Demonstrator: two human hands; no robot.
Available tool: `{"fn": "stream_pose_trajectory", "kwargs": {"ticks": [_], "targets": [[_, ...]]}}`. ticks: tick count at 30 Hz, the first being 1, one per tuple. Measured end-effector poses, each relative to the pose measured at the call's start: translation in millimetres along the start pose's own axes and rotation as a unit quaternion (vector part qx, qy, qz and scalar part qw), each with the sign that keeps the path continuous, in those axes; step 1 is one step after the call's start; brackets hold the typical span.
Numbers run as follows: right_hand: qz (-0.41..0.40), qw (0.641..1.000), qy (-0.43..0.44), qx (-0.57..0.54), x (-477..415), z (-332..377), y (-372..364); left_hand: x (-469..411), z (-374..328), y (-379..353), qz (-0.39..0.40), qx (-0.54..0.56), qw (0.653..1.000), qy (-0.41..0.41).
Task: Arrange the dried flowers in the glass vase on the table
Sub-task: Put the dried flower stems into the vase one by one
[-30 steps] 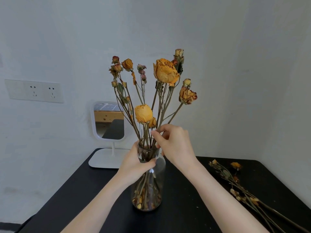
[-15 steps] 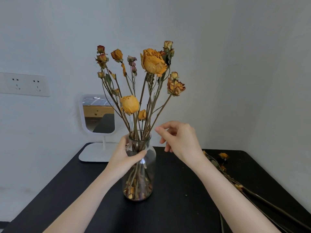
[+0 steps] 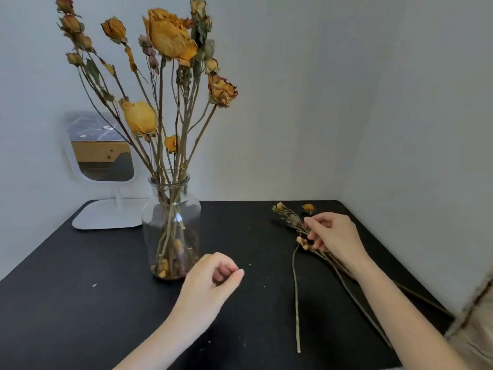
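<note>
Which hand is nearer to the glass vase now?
Left. The left hand hovers just in front and right of the vase base. The right hand is far to the right, at the loose flowers on the table.

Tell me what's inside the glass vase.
Dried flower stems stand in the glass vase, with fallen petals at its bottom. Clear glass hides little; tangled stems cover one another.

Bare forearms (image 3: 160, 340); beige garment edge (image 3: 476, 332)

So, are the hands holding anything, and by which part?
Left hand holds nothing. Right hand pinches the loose stems near their buds, on the table.
</note>
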State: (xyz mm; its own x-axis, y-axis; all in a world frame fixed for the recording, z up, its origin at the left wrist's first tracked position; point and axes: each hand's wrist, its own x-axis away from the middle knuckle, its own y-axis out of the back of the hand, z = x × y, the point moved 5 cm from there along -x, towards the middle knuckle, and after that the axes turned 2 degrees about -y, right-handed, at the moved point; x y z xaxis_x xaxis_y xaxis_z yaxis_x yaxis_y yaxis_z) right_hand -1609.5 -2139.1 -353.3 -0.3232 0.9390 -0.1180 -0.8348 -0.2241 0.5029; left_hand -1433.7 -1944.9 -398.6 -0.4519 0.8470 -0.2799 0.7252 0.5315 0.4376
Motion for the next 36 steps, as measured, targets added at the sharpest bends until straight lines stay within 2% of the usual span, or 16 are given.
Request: {"fn": "stream_pose_trajectory", "kwargs": {"ticks": [3,5,11,15,20,25,29,36], "targets": [[-0.016,0.998,-0.04,0.033,-2.5,-35.7,24.0,-22.3,-8.2,-51.2,0.127,-0.074,0.989,0.024],[-0.009,0.996,-0.067,0.063,-3.5,-55.4,34.8,-39.0,-11.0,-81.5,0.167,-0.113,0.979,0.042],[0.044,0.978,-0.097,0.179,-0.1,-90.9,40.6,-77.9,-18.1,-132.3,0.119,-0.265,0.954,0.07],[0.038,0.973,-0.1,0.205,-5.2,-98.9,39.4,-87.7,-17.0,-150.5,0.111,-0.317,0.938,0.084],[0.084,0.957,-0.093,0.26,-11.2,-102.0,23.7,-92.7,-12.5,-155.6,0.103,-0.329,0.933,0.1],[0.059,0.949,-0.082,0.299,-12.0,-101.0,16.2,-95.1,-9.2,-154.6,0.111,-0.291,0.941,0.137],[0.044,0.953,-0.081,0.287,-12.0,-99.8,17.7,-95.6,-5.3,-150.8,0.1,-0.252,0.951,0.151],[0.006,0.978,-0.066,0.198,-13.4,-86.8,29.1,-95.6,3.5,-141.6,0.103,-0.22,0.956,0.164]]}}
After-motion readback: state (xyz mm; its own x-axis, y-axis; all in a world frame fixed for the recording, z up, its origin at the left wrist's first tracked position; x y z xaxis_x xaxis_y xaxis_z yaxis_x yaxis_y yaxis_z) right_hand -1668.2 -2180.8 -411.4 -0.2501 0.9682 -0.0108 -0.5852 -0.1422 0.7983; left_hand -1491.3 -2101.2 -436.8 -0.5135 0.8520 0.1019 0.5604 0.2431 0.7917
